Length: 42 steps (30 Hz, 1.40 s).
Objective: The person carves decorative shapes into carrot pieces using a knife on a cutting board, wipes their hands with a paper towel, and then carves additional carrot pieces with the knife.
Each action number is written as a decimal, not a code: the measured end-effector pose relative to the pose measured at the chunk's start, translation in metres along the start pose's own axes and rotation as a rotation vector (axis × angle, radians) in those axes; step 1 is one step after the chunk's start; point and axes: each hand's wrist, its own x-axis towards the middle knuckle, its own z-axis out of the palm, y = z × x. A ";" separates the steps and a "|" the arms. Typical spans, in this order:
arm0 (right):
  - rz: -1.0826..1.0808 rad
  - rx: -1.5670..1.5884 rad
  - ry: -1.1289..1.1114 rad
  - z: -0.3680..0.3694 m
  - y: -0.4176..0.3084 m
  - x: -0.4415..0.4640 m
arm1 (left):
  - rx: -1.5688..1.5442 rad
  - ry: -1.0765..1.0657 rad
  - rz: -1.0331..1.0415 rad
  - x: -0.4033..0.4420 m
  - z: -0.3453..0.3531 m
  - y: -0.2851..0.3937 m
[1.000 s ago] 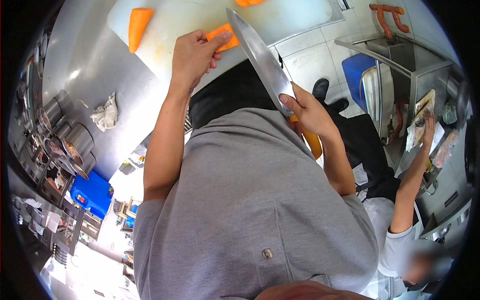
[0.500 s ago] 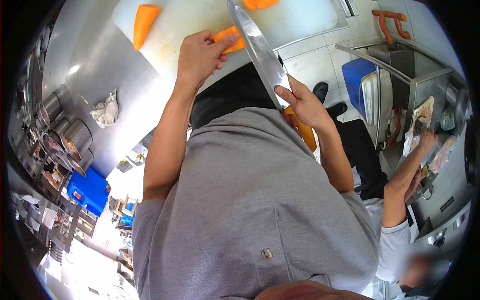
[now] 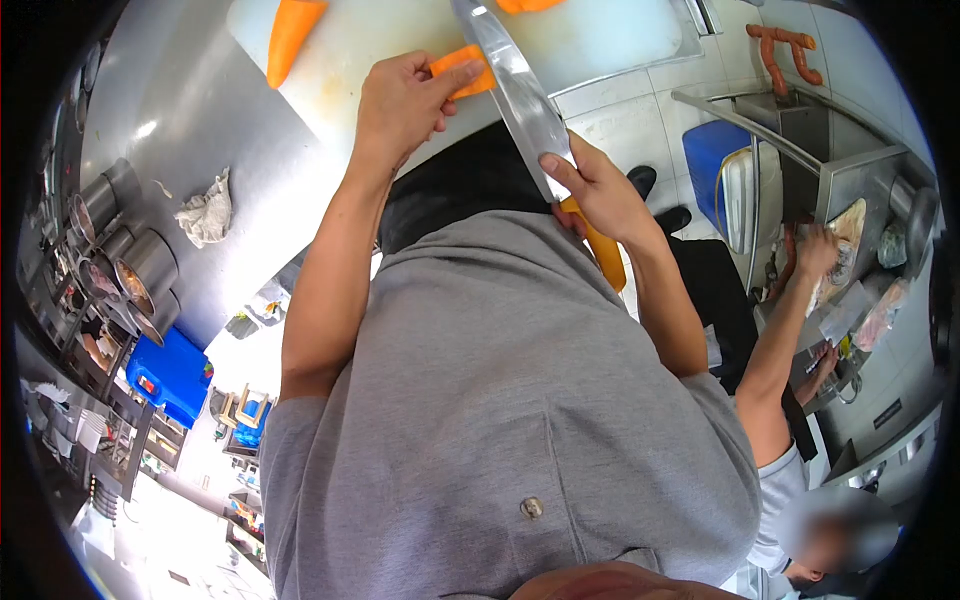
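My left hand (image 3: 408,105) pinches an orange carrot piece (image 3: 464,72) between thumb and fingers, above the near edge of a pale cutting board (image 3: 400,30). The broad blade of a knife (image 3: 522,98) lies against or close beside the right end of that piece. Closed round the knife is my right hand (image 3: 597,190), its thumb on the blade near the yellow handle. A tapered carrot chunk (image 3: 291,38) rests on the board at the left. More carrot (image 3: 528,4) shows at the top edge, partly out of view.
A crumpled cloth (image 3: 206,209) lies on the steel table (image 3: 175,110). Metal pots (image 3: 148,265) and a blue container (image 3: 170,375) are at the left. At the right, another person (image 3: 775,375) reaches over a steel sink counter, near a blue bin (image 3: 717,160).
My right hand and the knife have shifted slightly up and left. The carrot piece has moved a little right and up. The other person's arm has moved left over the counter.
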 end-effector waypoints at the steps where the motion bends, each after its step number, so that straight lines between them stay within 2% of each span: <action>1: 0.039 -0.012 -0.021 -0.001 -0.006 0.000 | -0.007 -0.003 -0.001 0.000 0.000 0.000; 6: 0.065 -0.054 0.008 0.004 -0.020 -0.003 | 0.003 0.007 -0.012 0.000 0.000 0.000; 9: 0.090 -0.191 0.068 0.009 -0.023 -0.005 | -0.018 0.008 0.002 0.000 0.001 -0.001; 11: -0.012 -0.335 0.163 0.015 -0.019 -0.006 | -0.017 0.008 0.001 -0.001 0.000 -0.001; 18: -0.012 -0.365 0.185 0.018 -0.025 -0.008 | -0.030 -0.003 0.006 0.001 0.000 -0.003; 20: -0.156 -0.395 0.210 0.015 -0.017 -0.006 | 0.012 -0.015 0.017 0.002 -0.001 -0.002; 24: -0.194 -0.441 0.193 0.014 -0.014 -0.004 | -0.034 -0.033 0.033 0.003 -0.001 -0.003; 26: -0.300 -0.476 0.309 0.028 -0.002 -0.002 | -0.008 -0.006 0.021 0.001 0.000 -0.002; 27: -0.106 -0.426 0.240 0.030 -0.017 -0.005 | -0.007 -0.002 0.018 0.000 0.000 -0.003; 31: -0.085 -0.385 0.193 0.018 -0.027 -0.007 | -0.064 -0.024 0.032 0.001 0.000 -0.006; 33: 0.113 -0.305 0.045 0.007 -0.053 -0.011 | -0.067 -0.021 0.030 0.001 0.001 -0.004; 34: 0.110 -0.303 0.046 0.010 -0.045 -0.009 | -0.064 -0.017 0.025 0.001 0.000 -0.004; 36: -0.120 -0.416 0.167 0.018 -0.016 -0.002 | -0.063 -0.009 0.028 0.001 0.000 -0.003; 40: -0.168 -0.374 0.218 0.030 -0.005 0.002 | -0.092 -0.006 0.026 -0.001 0.000 -0.003; 42: -0.101 -0.268 0.142 0.022 -0.018 -0.003 | -0.084 -0.016 0.049 -0.003 0.002 -0.003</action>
